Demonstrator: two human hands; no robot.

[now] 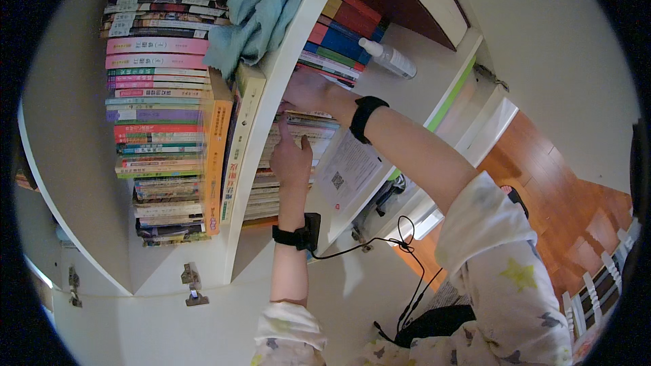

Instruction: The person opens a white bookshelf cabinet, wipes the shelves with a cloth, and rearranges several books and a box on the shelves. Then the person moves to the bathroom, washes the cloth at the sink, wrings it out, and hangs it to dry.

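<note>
My left hand reaches into the lower shelf compartment, index finger stretched out and thumb held apart. It lies against a row of thin upright books and grips nothing that I can see. Just beyond it, my right hand is in the gap between those books and a stack of thicker books. The shelf board partly hides its fingers, so what they touch or hold is unclear. Each wrist wears a black strap; a cable runs from the left one.
A light blue cloth drapes over books above the shelf board. Many books fill the upper compartment. A clear spray bottle, a printed sheet and a dark red box are in the lower compartment. An open drawer is below.
</note>
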